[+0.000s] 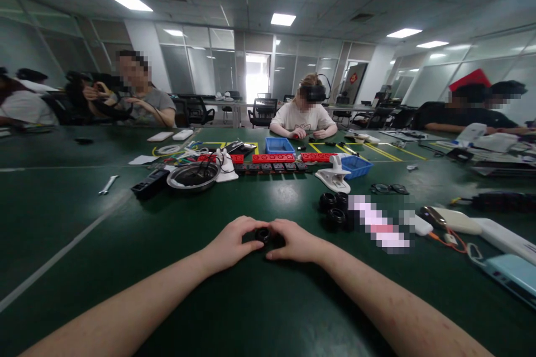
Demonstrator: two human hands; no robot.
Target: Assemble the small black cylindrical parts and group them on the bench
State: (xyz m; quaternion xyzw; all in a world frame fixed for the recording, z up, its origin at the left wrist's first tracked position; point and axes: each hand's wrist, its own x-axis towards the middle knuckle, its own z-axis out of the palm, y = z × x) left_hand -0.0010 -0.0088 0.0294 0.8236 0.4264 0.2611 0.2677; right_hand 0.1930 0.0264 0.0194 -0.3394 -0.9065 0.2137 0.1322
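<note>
On the green table right in front of me, my left hand (228, 242) grips a small black ring-shaped part (263, 234) between thumb and forefinger. My right hand (295, 241) curls in from the other side, its fingertips meeting the left ones at the part's upper right. Dark shadow between the right thumb and forefinger hides how much of the part lies there. Off to the right stand several similar black round parts (336, 215) in a cluster, beside a blurred-out patch.
Ahead lie a metal bowl (192, 177) with cables, red strips (273, 158), a white clamp stand (335, 175) and blue bins (355, 167). A wrench (109, 184) rests at left; glasses (389, 188) and power banks (508, 276) at right. A person (305, 114) sits opposite.
</note>
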